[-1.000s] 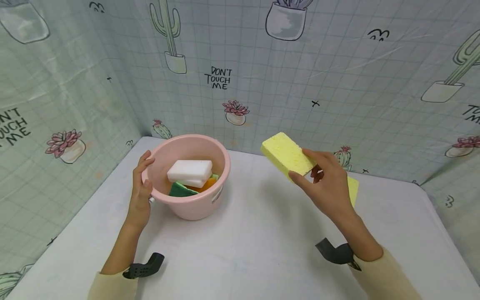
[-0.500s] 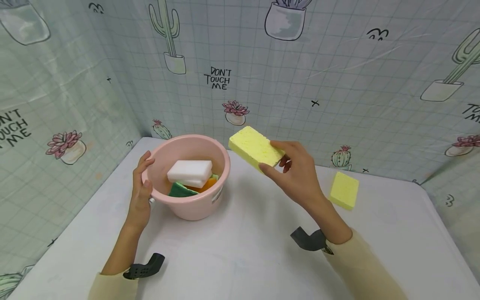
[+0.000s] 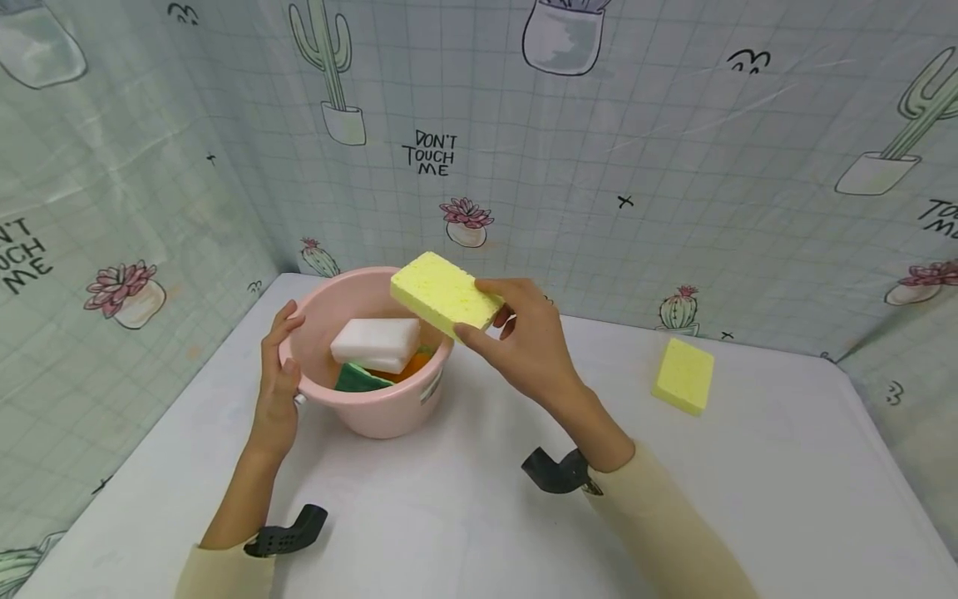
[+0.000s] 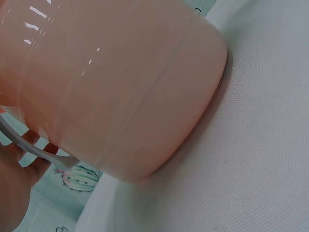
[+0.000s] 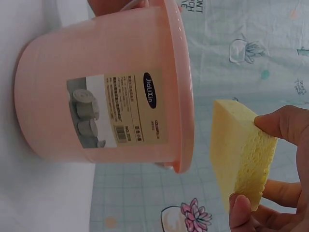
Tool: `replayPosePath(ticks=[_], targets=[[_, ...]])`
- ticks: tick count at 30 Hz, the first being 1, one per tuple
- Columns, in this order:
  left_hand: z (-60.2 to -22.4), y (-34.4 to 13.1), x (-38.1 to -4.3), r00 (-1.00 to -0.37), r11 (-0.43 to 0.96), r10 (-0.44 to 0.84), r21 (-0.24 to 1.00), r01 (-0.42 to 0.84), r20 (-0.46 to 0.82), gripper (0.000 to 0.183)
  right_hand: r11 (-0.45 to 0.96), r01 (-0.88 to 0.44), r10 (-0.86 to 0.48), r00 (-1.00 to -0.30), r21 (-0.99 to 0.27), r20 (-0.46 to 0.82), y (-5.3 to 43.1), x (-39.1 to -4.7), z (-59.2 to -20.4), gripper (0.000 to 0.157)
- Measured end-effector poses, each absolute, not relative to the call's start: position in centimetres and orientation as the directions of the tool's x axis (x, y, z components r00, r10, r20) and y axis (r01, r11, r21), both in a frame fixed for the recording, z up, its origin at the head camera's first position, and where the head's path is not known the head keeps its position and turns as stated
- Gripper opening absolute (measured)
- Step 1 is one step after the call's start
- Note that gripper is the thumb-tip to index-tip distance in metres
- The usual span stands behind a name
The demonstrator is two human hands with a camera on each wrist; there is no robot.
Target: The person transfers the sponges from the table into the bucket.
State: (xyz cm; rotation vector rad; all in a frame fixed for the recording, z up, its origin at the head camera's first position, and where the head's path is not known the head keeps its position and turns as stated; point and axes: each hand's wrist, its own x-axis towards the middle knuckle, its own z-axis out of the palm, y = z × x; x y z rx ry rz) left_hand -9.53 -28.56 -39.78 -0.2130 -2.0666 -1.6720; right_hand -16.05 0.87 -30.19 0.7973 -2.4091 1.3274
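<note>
My right hand (image 3: 527, 341) pinches a yellow sponge (image 3: 445, 293) by its near end, thumb on one side and fingers on the other. The sponge is above the right part of the rim of a pink bucket (image 3: 391, 413), and the right wrist view shows a gap between sponge (image 5: 236, 150) and rim. At the bucket's left side, my left hand (image 3: 279, 383) grips the rim. Inside the bucket lie a white sponge block (image 3: 377, 343), a dark green piece (image 3: 359, 378) and something orange (image 3: 414, 364), partly hidden.
Another yellow sponge (image 3: 683, 376) lies on the white table (image 3: 479, 516) at the right. A patterned cloth (image 3: 524, 183) hangs behind and along the sides. The bucket's grey handle (image 4: 36, 150) hangs near my left hand, and a printed label (image 5: 118, 108) faces the right wrist camera.
My right hand has carried the yellow sponge leftward from mid-table to over the bucket's rim, leaving the other yellow sponge in full view. My left hand stays on the bucket.
</note>
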Motion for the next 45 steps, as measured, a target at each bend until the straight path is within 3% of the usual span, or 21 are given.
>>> replayPosePath(ticks=[21,28,45], targets=[[-40.0,-28.5,-9.7,-0.878,0.248,-0.162,0.880,0.406,0.451,0.053,0.449,-0.575,-0.474,-0.802,-0.684,0.364,-4.9,-17.3,-30.7,0.054],[-39.9,-28.6,-9.6,-0.874,0.269,-0.173,0.875,0.402,0.454,0.053,0.551,-0.570,-0.525,-0.804,-0.609,0.279,-6.3,-17.4,-30.6,0.057],[-39.9,-28.6,-9.6,-0.876,0.256,-0.168,0.878,0.404,0.452,0.052,0.679,-0.607,-0.576,-0.789,-0.414,0.213,-7.3,-17.8,-30.4,0.056]])
